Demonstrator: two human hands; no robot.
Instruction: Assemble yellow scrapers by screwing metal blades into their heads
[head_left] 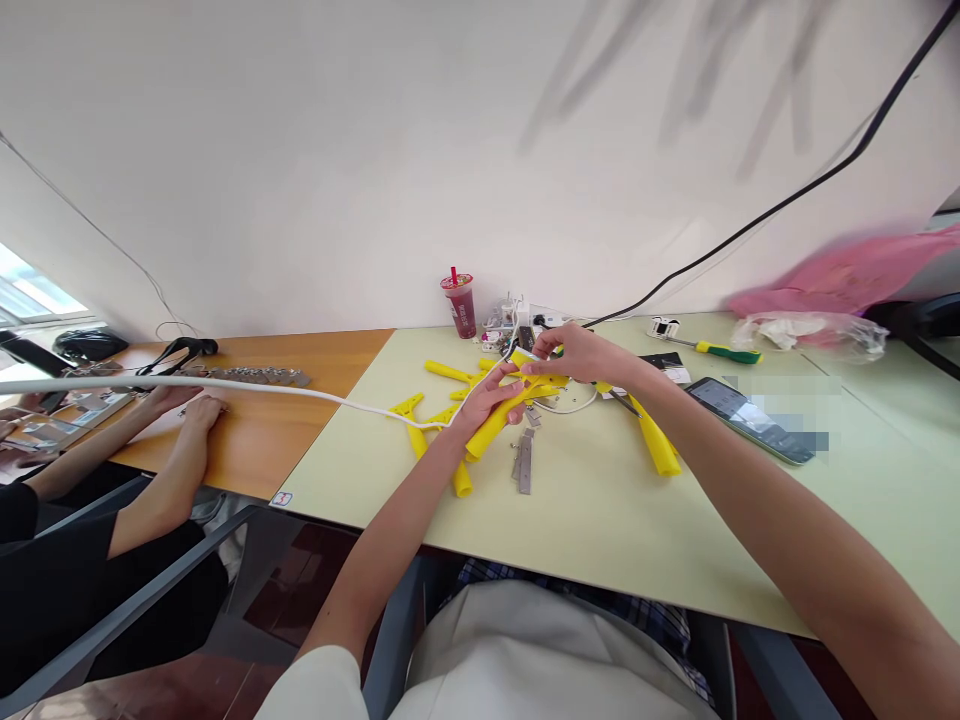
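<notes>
My left hand [491,395] is wrapped round a yellow plastic handle [487,436], its round end pointing down toward the table's front edge. Fingers of my right hand [571,350] pinch together at the wider upper end of the same handle; whether a small part sits between them I cannot make out. Beside my left hand lie more yellow handles [417,436] with flared heads. Below the hands are flat grey metal plates [525,462] and a few tiny metal bits. Another yellow handle [657,440] rests under my right forearm.
A cup of red drink [460,305] stands by the wall near tangled white cables and plugs. A green-yellow screwdriver [727,352], a phone [750,420] and a pink plastic bag [847,270] lie right. A white cable [330,397] crosses leftward. A co-worker's hands [199,408] rest at the brown table.
</notes>
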